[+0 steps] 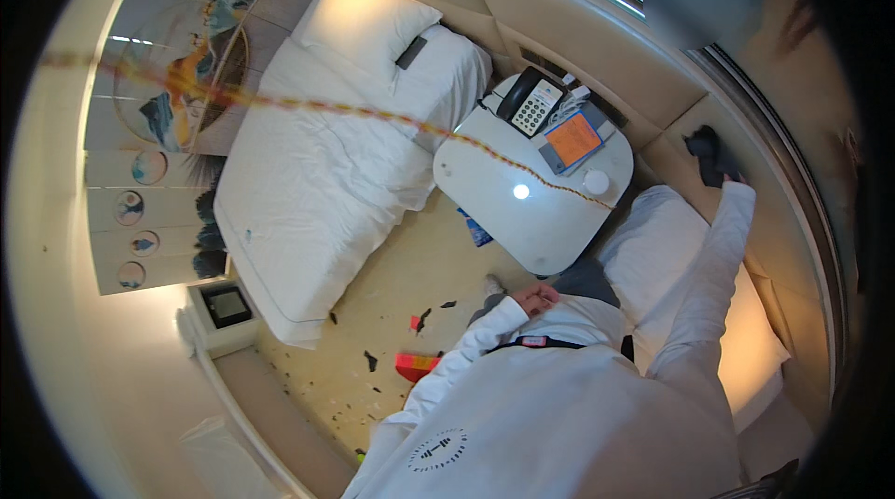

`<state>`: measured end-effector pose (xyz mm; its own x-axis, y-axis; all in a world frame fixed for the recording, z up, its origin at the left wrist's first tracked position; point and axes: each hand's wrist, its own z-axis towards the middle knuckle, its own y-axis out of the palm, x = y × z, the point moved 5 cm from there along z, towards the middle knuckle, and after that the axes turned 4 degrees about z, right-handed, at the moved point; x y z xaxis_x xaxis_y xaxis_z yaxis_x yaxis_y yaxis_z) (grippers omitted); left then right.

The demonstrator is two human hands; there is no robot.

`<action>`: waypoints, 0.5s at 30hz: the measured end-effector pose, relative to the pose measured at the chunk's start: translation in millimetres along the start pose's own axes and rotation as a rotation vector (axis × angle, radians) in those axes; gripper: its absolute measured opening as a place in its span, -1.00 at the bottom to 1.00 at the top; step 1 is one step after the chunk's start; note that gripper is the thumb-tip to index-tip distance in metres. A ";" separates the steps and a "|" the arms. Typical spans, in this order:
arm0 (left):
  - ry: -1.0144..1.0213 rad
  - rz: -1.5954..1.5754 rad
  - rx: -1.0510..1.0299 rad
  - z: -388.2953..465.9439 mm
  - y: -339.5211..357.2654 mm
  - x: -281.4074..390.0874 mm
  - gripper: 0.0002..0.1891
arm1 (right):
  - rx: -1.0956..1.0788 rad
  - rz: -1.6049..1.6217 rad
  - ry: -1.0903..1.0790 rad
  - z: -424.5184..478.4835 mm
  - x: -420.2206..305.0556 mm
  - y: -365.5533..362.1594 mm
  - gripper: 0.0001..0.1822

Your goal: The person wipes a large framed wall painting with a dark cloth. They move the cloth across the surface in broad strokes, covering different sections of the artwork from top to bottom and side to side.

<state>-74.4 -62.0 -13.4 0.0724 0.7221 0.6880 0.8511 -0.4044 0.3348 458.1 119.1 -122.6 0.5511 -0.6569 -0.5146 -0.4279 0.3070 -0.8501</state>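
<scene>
My right arm reaches out toward the padded wall panel (671, 90), and a black object (710, 155) is at the end of its white sleeve. Only a sliver of my right hand (728, 179) shows behind this object, which looks soft, but its kind is unclear. My left hand (537, 299) rests near my lap, against the white shirt (559, 415). No object shows in it, and how far its fingers are closed is unclear. A white bedside table (482, 149) stands in front of me, bearing a black-and-white telephone (537, 104) and an orange card (575, 141).
A red-and-yellow twisted cord (391, 118) crosses the view. White cables (570, 104) and a round white object (596, 182) lie on the table. A dark phone-like slab (411, 53) is on the left bed (328, 170). White pillows (657, 233) lie beside me. Dark scraps (370, 360) litter the floor.
</scene>
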 end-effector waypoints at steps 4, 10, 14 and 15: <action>0.143 -0.050 -0.080 -28.3 -38.1 -30.6 -0.77 | 0.192 -0.024 0.087 -25.3 44.8 -104.2 -0.53; 0.085 -0.015 0.009 -92.0 -110.8 -82.9 -0.73 | 0.364 0.052 0.041 -187.3 51.9 -232.7 -0.51; 0.122 -0.130 0.113 -143.8 -171.3 -101.1 -0.71 | 0.396 0.203 0.009 -324.9 28.5 -259.7 -0.50; 0.133 -0.152 0.160 -156.5 -186.5 -107.0 -0.71 | 0.384 0.226 0.007 -347.5 20.8 -257.4 -0.50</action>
<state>-322.2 -151.7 -48.8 -0.1226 0.6837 0.7194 0.9192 -0.1951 0.3420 330.8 -212.9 124.3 0.4693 -0.5479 -0.6926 -0.2394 0.6760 -0.6969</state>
